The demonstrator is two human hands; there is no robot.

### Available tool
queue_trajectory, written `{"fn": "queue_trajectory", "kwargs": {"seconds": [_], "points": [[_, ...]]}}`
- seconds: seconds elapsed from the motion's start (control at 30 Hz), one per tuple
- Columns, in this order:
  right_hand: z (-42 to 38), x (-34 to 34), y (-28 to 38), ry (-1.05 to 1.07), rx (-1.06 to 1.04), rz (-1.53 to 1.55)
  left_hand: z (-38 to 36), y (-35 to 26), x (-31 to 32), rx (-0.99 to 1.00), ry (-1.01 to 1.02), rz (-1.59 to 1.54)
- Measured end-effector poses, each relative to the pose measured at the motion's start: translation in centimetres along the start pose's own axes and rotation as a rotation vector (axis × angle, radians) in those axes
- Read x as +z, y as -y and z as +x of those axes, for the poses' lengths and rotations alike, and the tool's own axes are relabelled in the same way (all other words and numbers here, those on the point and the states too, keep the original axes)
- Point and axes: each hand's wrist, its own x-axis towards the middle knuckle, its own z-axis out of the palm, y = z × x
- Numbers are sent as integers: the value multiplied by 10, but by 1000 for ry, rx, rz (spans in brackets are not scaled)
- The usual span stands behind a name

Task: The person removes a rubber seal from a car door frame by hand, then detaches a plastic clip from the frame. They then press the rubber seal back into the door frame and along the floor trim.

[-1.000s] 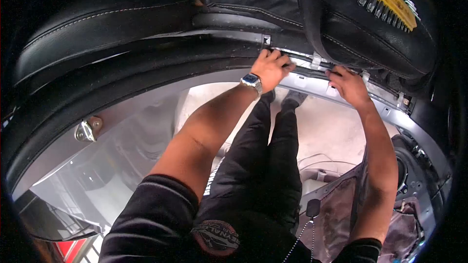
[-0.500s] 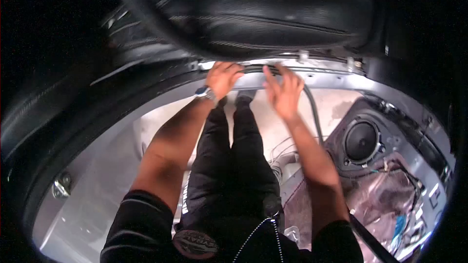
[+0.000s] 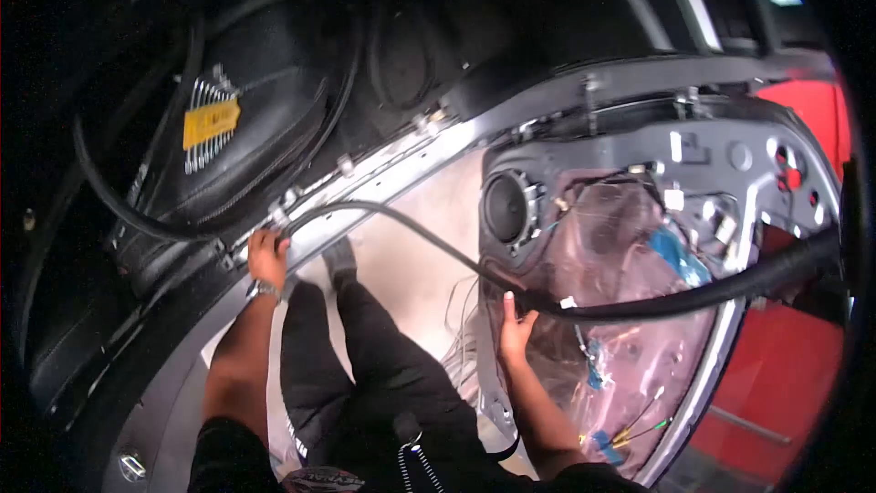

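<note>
A long black rubber strip [image 3: 427, 237] runs in a curve from the metal door sill [image 3: 388, 184] across to the right edge of the view. At the sill, my left hand [image 3: 267, 256] has its fingers closed on the strip. My right hand [image 3: 516, 327] is farther right, below the strip, its thumb up against it and its other fingers partly hidden behind it. Behind the strip is an opened car door panel [image 3: 630, 265] with a round speaker [image 3: 513, 207] and clear film over it.
On the black seat [image 3: 265, 82] lies a yellow holder [image 3: 211, 123] with metal wrenches. Cables [image 3: 464, 333] lie on the floor by my legs. A red surface [image 3: 766, 383] shows beyond the door, at the right.
The view has turned toward the door on the right. My right hand has moved away from my left, along the strip. More of the strip now hangs off the sill.
</note>
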Motion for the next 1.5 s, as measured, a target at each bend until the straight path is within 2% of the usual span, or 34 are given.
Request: {"fn": "queue_trajectory", "kwargs": {"seconds": [0.07,0.1,0.13,0.2,0.27,0.33,0.4,0.47,0.53,0.6,0.67,0.7,0.73,0.8,0.83,0.87,0.93,1.0,1.07,1.13,1.2,1.37,1.5], "points": [[-5,-10,52,-18,191,208,-5,-9,-14,-93,80,-1],[-9,-17,68,83,173,253,-10,-24,-29,-41,12,-7],[-10,-24,69,75,144,301,-16,-24,-35,-27,22,1],[-10,-45,63,263,205,-107,-28,-55,-73,38,11,-51],[-1,-77,66,515,58,-561,-40,-77,-103,75,-32,-171],[-41,-107,143,446,-170,-649,-39,-100,-133,196,-136,-297],[-81,-135,236,218,-326,-505,-23,-167,-199,266,-219,-381],[-88,-144,278,-237,-933,0,3,-244,-276,395,-270,-450],[-90,-165,344,-662,-1284,89,19,-320,-361,586,-372,-416],[-86,-176,404,-799,-1295,195,24,-388,-438,845,-540,-363],[-62,-177,444,-766,-1263,171,22,-445,-502,1057,-685,-273],[-54,-177,458,-610,-1202,172,25,-468,-527,1175,-789,-192],[-44,-171,470,-565,-1192,261,25,-491,-549,1255,-865,-130],[-21,-158,481,-456,-1037,287,29,-532,-586,1383,-963,8],[-10,-149,487,-524,-1027,328,34,-551,-598,1434,-1006,80],[2,-142,492,-487,-1011,491,41,-569,-604,1467,-1038,140],[11,-143,506,-588,-931,468,57,-603,-611,1513,-1034,279],[26,-144,522,-581,-919,516,75,-629,-613,1492,-1014,393],[45,-149,544,-586,-910,564,93,-652,-614,1395,-1052,686],[63,-151,560,-586,-932,612,117,-668,-612,1339,-1114,811],[86,-139,574,-636,-1080,703,124,-680,-607,1342,-1121,827],[107,-120,597,-769,-1160,844,132,-685,-598,1362,-1112,799],[112,-120,600,-769,-1192,889,137,-685,-600,1349,-1096,802]]}}
